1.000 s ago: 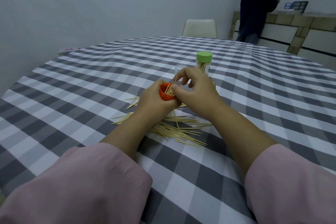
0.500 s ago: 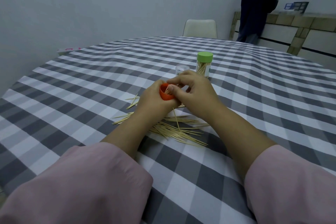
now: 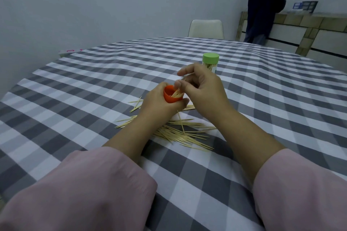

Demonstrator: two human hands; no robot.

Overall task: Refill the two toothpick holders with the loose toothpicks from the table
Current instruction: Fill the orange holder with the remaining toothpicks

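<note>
My left hand (image 3: 159,105) grips a small orange cup-shaped piece (image 3: 170,95), tilted with its mouth facing up and right; several toothpick tips show inside it. My right hand (image 3: 202,88) is just right of it, fingertips pinched on toothpicks at the orange rim. Behind my right hand stands a clear toothpick holder with a green lid (image 3: 210,60), toothpicks visible inside. A pile of loose toothpicks (image 3: 184,133) lies on the checked tablecloth between and under my wrists. A second clear holder is hidden behind my right hand.
The round table (image 3: 93,84) carries a grey and white checked cloth. A white chair (image 3: 206,28) stands at the far edge. A person in dark clothes (image 3: 262,5) stands by a counter at the back right. A pink-marked white object (image 3: 69,51) lies at the far left edge.
My right hand has lifted slightly and shifted right at the orange piece's rim, now covering the clear holder that showed behind it half a second ago. My left hand stays put.
</note>
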